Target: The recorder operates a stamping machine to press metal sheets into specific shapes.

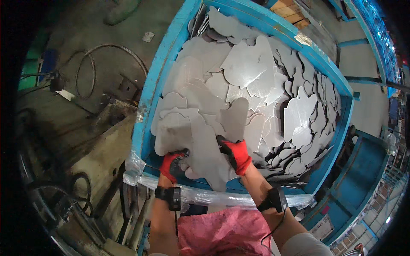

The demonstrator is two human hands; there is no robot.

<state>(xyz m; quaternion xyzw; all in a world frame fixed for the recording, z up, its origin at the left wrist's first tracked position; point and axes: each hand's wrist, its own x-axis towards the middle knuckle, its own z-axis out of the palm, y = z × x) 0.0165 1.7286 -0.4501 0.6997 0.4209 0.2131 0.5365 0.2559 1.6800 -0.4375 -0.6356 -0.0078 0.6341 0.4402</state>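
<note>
Both my hands wear red gloves with black fingers. My left hand [172, 164] is closed at the near left edge of a stack of flat grey sheet-metal blanks [204, 147] with wavy, rounded outlines. At the right edge of the same pieces, my right hand [236, 154] grips with its fingers partly hidden by the metal. A rounded blank [235, 118] rises just beyond the right hand. Many more loose blanks [250, 62] lie overlapping in a large blue metal bin [142, 115], and those at its right side stand on edge in dense rows.
Clear plastic film [205, 196] wraps the bin's near rim. A machine with a worn pale surface [100, 149] and black hoses stands at the left. On the floor behind it lies a looped cable [92, 64]. Another blue metal container [354, 175] is at the right.
</note>
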